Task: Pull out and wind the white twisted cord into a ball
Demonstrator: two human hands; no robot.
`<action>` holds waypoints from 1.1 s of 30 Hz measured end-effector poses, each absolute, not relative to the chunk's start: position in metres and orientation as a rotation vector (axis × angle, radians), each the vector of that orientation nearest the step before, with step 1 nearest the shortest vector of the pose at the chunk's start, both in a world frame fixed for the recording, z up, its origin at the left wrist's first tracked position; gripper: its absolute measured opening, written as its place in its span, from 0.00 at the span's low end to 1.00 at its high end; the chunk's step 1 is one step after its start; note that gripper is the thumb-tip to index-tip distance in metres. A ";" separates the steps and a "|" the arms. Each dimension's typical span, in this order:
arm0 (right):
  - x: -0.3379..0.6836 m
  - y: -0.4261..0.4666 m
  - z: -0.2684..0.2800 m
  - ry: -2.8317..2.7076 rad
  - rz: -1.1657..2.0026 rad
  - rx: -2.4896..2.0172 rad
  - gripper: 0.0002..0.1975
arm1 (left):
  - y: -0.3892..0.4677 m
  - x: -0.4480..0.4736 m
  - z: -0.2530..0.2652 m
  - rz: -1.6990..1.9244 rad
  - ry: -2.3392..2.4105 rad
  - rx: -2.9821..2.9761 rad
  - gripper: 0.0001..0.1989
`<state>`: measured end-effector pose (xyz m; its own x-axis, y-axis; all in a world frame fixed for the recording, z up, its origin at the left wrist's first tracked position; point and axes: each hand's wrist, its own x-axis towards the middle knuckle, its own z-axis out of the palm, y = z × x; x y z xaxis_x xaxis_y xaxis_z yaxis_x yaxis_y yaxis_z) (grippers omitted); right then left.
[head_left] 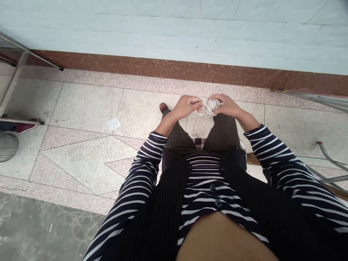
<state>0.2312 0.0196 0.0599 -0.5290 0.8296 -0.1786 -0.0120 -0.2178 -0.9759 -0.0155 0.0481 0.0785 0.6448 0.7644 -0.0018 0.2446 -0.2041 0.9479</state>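
My right hand point(227, 106) is wrapped around a ball of white cord point(214, 104) above my right knee. From the ball a strand of cord point(208, 108) runs across to my left hand point(189, 105), which pinches it between thumb and fingers. A bit of pale cord hangs below the left fingertips, too small and blurred to make out fully. Both hands are held close together over my lap, a short gap apart. The far side of the ball is hidden by the right fingers.
A white scrap of paper point(114, 124) lies on the tiled floor point(78, 105) to the left. Metal-legged furniture point(16, 69) stands at the far left, and metal legs point(327, 156) are at the right. A white wall point(174, 32) with a brown skirting point(152, 67) runs ahead.
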 end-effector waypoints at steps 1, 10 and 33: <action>0.225 0.012 0.058 -1.441 1.810 -0.973 0.29 | 0.053 -0.017 0.077 0.614 0.847 1.773 0.15; 0.246 -0.006 0.090 -1.194 1.801 -0.888 0.31 | 0.061 -0.004 0.030 0.714 0.832 1.580 0.13; 0.268 -0.027 0.177 -0.888 1.459 -0.810 0.45 | 0.068 -0.039 -0.039 0.590 1.325 1.630 0.09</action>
